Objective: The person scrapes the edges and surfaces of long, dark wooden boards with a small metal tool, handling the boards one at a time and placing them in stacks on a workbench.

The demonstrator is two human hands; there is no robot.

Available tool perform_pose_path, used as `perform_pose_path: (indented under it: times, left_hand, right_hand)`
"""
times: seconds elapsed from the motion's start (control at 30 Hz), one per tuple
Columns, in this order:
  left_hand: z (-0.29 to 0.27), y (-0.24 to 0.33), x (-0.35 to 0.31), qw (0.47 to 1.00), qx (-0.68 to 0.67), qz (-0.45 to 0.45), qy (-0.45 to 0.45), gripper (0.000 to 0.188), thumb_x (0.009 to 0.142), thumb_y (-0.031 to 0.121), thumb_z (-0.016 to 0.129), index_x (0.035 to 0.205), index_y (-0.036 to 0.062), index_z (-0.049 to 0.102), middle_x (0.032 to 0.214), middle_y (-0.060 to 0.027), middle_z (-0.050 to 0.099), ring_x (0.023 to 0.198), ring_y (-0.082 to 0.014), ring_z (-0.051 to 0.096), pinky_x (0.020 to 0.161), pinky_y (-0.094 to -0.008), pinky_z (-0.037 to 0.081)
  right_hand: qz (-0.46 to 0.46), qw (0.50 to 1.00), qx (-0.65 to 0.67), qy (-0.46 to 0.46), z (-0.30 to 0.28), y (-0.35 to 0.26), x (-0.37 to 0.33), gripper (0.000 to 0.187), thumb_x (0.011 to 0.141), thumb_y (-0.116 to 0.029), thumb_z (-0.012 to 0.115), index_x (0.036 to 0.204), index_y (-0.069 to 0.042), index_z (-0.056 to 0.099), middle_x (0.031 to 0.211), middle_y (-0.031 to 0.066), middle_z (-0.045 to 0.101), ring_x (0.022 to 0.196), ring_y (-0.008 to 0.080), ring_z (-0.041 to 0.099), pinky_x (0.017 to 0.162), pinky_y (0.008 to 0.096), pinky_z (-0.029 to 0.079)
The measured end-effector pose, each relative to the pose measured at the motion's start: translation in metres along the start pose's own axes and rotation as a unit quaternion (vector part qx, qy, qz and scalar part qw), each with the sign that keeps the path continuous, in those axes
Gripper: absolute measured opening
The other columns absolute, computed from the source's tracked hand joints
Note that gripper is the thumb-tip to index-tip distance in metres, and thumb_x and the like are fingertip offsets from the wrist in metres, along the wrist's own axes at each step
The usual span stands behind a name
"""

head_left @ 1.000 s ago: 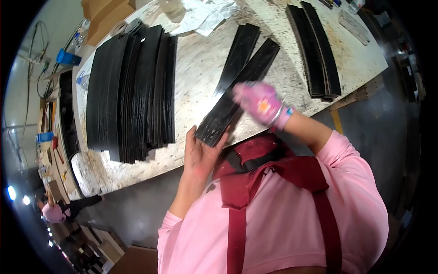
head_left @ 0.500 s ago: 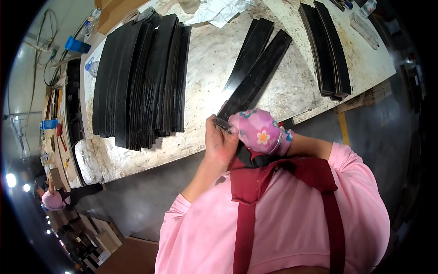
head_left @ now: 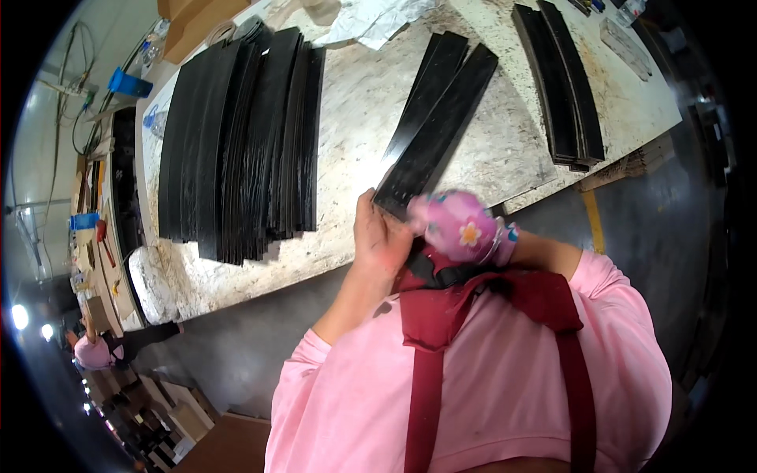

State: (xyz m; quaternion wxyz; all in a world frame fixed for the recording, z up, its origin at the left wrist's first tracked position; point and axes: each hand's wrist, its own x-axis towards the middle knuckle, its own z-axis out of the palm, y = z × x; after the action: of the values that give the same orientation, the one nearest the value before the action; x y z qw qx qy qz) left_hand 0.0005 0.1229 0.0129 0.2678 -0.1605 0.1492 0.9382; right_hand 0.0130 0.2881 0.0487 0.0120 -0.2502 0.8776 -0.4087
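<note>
A black plank (head_left: 438, 126) lies slantwise on the worktable, its near end pointing towards me. My bare left hand (head_left: 378, 236) grips that near end, thumb up along its left corner. Close by on the right is my right hand (head_left: 461, 227), in a pink flowered glove. It is closed like a fist and slightly blurred; whatever it may hold is hidden. Partly beneath the gripped plank, more black planks (head_left: 430, 75) lie at a slightly different angle.
A wide row of black planks (head_left: 236, 142) covers the left of the stained white worktable (head_left: 347, 158). A smaller stack (head_left: 564, 87) lies at the right. White cloth (head_left: 374, 20) and a pale block (head_left: 625, 49) are at the back. Another person (head_left: 95, 351) is far left.
My right hand has moved a little right, away from my left hand. The grey metallic piece between the hands no longer shows. The gripped plank has shifted slightly left.
</note>
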Motion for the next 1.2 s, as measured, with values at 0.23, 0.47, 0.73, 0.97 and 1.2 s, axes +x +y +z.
perform_pose_path:
  times: [0.23, 0.47, 0.73, 0.97, 1.2]
  left_hand:
    - [0.016, 0.010, 0.003, 0.986, 0.102, -0.016, 0.134, 0.039, 0.096, 0.025, 0.053, 0.126, 0.0017, 0.049, 0.124, -0.0155, 0.058, 0.107, -0.0305, 0.062, 0.088, -0.0383, 0.054]
    - [0.033, 0.011, -0.023, 0.955, 0.258, -0.003, 0.148, 0.038, 0.097, 0.019, 0.051, 0.130, 0.0024, 0.044, 0.120, -0.0161, 0.058, 0.105, -0.0257, 0.063, 0.081, -0.0299, 0.057]
    - [0.034, 0.016, -0.040, 0.939, 0.303, -0.037, 0.157, 0.037, 0.096, 0.010, 0.048, 0.132, 0.0016, 0.044, 0.116, -0.0143, 0.059, 0.099, -0.0229, 0.063, 0.080, -0.0299, 0.053]
    - [0.024, 0.027, -0.049, 0.916, 0.369, -0.058, 0.148, 0.038, 0.094, 0.013, 0.053, 0.129, 0.0018, 0.044, 0.113, -0.0152, 0.061, 0.096, -0.0256, 0.064, 0.078, -0.0327, 0.055]
    - [0.028, 0.039, 0.003, 0.921, 0.281, -0.243, 0.114, 0.053, 0.094, 0.043, 0.053, 0.129, 0.0039, 0.049, 0.106, -0.0111, 0.064, 0.097, -0.0257, 0.063, 0.087, -0.0403, 0.052]
  right_hand:
    - [0.120, 0.992, -0.019, 0.039, -0.056, 0.016, 0.024, 0.017, 0.089, -0.027, 0.056, 0.089, -0.010, 0.058, 0.078, 0.0149, 0.063, 0.074, 0.0375, 0.062, 0.062, 0.0471, 0.049]
    - [0.150, 0.962, -0.227, -0.015, -0.051, 0.082, 0.063, 0.010, 0.085, -0.020, 0.055, 0.084, -0.011, 0.060, 0.075, 0.0124, 0.062, 0.073, 0.0329, 0.063, 0.063, 0.0436, 0.050]
    - [0.241, 0.946, -0.204, 0.076, -0.105, 0.155, 0.075, 0.022, 0.088, -0.025, 0.048, 0.082, -0.009, 0.063, 0.075, 0.0165, 0.065, 0.071, 0.0343, 0.065, 0.068, 0.0446, 0.051]
    - [0.319, 0.899, -0.297, 0.040, -0.127, 0.201, 0.081, 0.024, 0.090, -0.024, 0.048, 0.090, -0.006, 0.064, 0.087, 0.0185, 0.067, 0.084, 0.0356, 0.066, 0.077, 0.0450, 0.051]
    - [0.234, 0.954, -0.039, 0.182, -0.113, 0.200, 0.048, 0.038, 0.087, -0.031, 0.060, 0.111, -0.003, 0.063, 0.104, 0.0203, 0.066, 0.099, 0.0346, 0.062, 0.088, 0.0383, 0.048]
